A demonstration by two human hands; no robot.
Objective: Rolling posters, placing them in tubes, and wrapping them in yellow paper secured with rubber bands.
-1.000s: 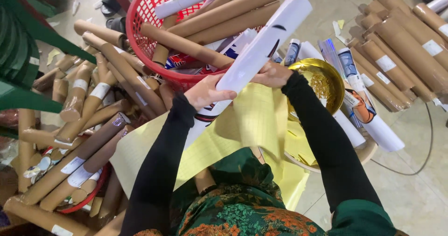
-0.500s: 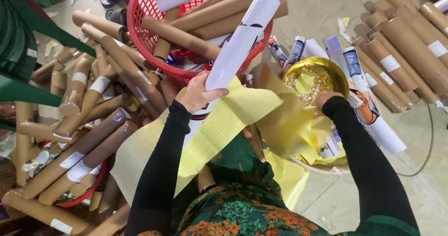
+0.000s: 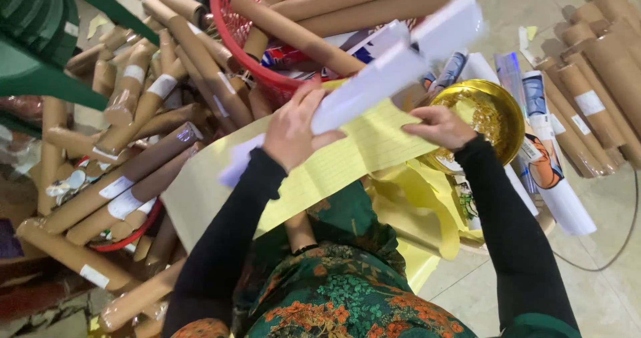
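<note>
Head view: my left hand (image 3: 292, 132) grips a white rolled poster (image 3: 394, 64) over the yellow lined sheet (image 3: 347, 161), steadying it; my right hand (image 3: 441, 125), loosely curled, presses the sheet beside the gold bowl (image 3: 497, 114).

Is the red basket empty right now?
No, the red basket holds several brown cardboard tubes lying across it, above the left hand gripping a white rolled sheet.

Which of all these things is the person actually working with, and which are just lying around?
In use:
left hand gripping the white rolled paper
right hand on the yellow lined sheet

Lying about:
brown cardboard tubes
red plastic basket
gold bowl
green plastic chair
</note>
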